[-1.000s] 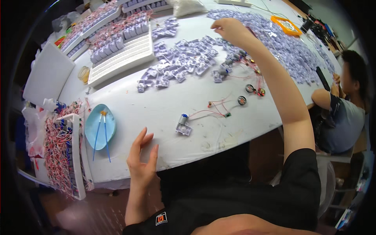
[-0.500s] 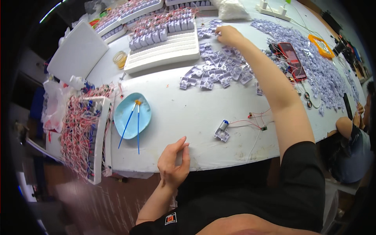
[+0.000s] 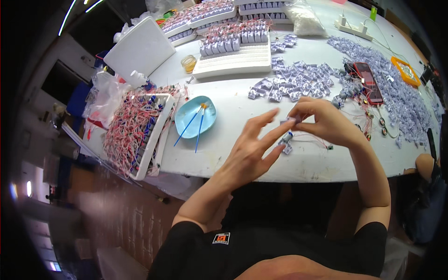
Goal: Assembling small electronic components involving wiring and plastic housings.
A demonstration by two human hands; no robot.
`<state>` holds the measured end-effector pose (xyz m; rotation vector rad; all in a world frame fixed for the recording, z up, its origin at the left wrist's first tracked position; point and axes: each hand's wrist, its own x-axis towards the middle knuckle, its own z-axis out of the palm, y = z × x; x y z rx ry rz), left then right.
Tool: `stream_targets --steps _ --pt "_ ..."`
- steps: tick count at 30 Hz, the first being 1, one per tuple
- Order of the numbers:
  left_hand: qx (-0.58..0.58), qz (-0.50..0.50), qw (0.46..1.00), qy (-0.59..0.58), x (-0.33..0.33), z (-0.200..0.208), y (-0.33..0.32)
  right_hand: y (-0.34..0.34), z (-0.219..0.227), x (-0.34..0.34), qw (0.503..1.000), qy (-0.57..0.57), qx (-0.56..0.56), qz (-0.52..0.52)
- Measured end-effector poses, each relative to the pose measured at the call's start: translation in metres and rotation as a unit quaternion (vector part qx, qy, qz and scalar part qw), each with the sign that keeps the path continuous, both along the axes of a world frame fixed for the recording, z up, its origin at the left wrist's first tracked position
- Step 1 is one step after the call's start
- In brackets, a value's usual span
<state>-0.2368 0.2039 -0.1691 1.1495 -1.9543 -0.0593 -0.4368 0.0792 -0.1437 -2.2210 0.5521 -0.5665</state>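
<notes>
Between the thumb and fingers of my right hand is a small pale-lavender plastic part, mostly covered by the fingers. My left hand is open, its fingers spread, with the index fingertip beside that part. Just below the fingertips, a small motor with a blue end lies at a lavender plastic housing on the table. Thin wires run from it rightward to a small green circuit board.
Lavender housings lie loose beyond my hands, with a larger heap on the right. A blue dish holds two brushes. Left stands a white foam tray of wired motors; farther back, another foam tray. A red-cased phone lies right.
My right hand has come back from the far housings to above the motor, now holding a small plastic part. My left hand has risen to meet it, fingers spreading. The view has shifted.
</notes>
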Motion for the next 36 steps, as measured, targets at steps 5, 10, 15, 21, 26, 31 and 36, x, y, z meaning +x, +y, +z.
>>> stream_targets --steps 5,10,15,21,26,31,36 --pt "0.019 -0.033 0.999 0.037 -0.014 -0.018 -0.008 0.003 -0.031 -0.001 0.947 -0.133 0.287 0.054" --pt "-0.001 0.107 0.964 0.245 -0.026 -0.036 -0.011 0.002 -0.058 0.004 0.916 -0.196 0.344 0.058" --pt "0.013 0.100 0.959 0.263 -0.037 -0.047 -0.009 -0.005 -0.071 -0.002 0.893 -0.232 0.384 0.040" --pt "-0.005 0.104 0.994 0.019 -0.032 -0.012 -0.001 -0.019 -0.069 -0.003 0.859 -0.243 0.450 0.028" --pt "0.051 -0.457 0.777 0.429 -0.055 0.085 0.035 -0.035 -0.074 -0.024 0.827 -0.302 0.472 0.049" --pt "0.121 -0.596 0.699 0.376 -0.068 0.138 0.053 -0.038 -0.069 -0.011 0.831 -0.297 0.468 0.047" --pt "-0.046 -0.650 0.660 0.373 -0.071 0.105 0.047 -0.035 -0.077 -0.013 0.826 -0.288 0.482 0.049"
